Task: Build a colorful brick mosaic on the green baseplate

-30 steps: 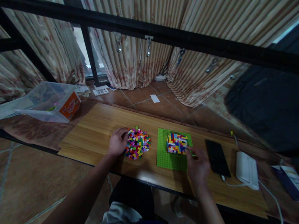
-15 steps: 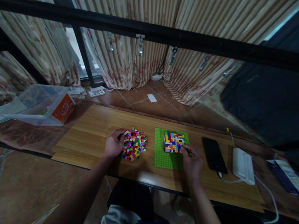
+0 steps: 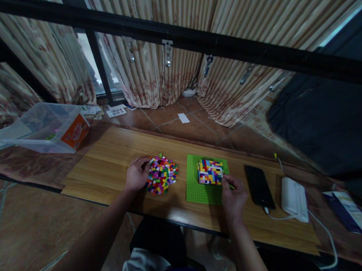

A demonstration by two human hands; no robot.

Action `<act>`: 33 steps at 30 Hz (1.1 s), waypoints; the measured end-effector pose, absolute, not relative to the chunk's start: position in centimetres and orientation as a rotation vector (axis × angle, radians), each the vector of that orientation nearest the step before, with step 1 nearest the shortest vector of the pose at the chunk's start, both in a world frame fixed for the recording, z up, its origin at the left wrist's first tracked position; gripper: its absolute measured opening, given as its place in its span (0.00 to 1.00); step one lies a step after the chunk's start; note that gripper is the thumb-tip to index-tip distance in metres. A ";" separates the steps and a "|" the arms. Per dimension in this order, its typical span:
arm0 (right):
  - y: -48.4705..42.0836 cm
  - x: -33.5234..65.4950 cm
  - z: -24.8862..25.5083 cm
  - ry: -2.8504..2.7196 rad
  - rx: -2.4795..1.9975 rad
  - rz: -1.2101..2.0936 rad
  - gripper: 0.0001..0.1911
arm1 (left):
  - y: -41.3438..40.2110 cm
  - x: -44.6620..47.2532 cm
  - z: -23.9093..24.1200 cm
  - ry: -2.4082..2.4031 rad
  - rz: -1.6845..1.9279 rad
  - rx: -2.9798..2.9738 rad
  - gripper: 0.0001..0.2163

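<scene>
A pile of small coloured bricks [image 3: 162, 179] lies on the wooden board [image 3: 113, 156]. My left hand [image 3: 137, 175] rests at the pile's left edge, fingers curled into the bricks. To the right lies a green baseplate [image 3: 202, 191] bearing a multicoloured block of stacked bricks [image 3: 210, 172]. My right hand [image 3: 234, 193] sits at the baseplate's right edge, fingers bent and pinched close to the block's right side. What the fingers of either hand hold is too small to see.
A black phone [image 3: 259, 185] and a white charger box [image 3: 293, 199] with a cable lie to the right. A clear plastic box [image 3: 44, 126] with an orange label stands at the far left. Striped curtains and a black bar cross the back.
The view has shifted slightly. Both hands stay at about the same places by the pile and the baseplate.
</scene>
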State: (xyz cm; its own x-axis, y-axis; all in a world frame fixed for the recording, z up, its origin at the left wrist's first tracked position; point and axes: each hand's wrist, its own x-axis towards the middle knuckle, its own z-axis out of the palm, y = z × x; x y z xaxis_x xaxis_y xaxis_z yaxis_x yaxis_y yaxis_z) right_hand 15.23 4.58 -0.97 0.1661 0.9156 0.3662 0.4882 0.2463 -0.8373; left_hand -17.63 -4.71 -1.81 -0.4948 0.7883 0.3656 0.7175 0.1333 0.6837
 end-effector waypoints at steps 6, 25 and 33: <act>4.9 14.3 -0.5 -1.554 -1.448 0.415 0.19 | -4.7 -17.6 -1.6 2.305 1.297 1.542 0.11; 7.3 14.4 -1.9 -1.105 -1.408 0.912 0.22 | -4.8 -17.5 -1.7 2.300 1.311 1.549 0.10; 5.9 15.7 -0.2 -1.086 -1.405 0.871 0.25 | -4.8 -17.6 -1.7 2.297 1.328 1.548 0.09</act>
State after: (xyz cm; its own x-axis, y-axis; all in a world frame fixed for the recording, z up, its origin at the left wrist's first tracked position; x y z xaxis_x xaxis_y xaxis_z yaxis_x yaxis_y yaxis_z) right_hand 15.73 5.94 -0.17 0.3079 0.9490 0.0673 0.1403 0.0246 -0.9898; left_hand -17.57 -4.78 -1.74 -0.4903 0.7828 0.3833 0.7226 0.1193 0.6809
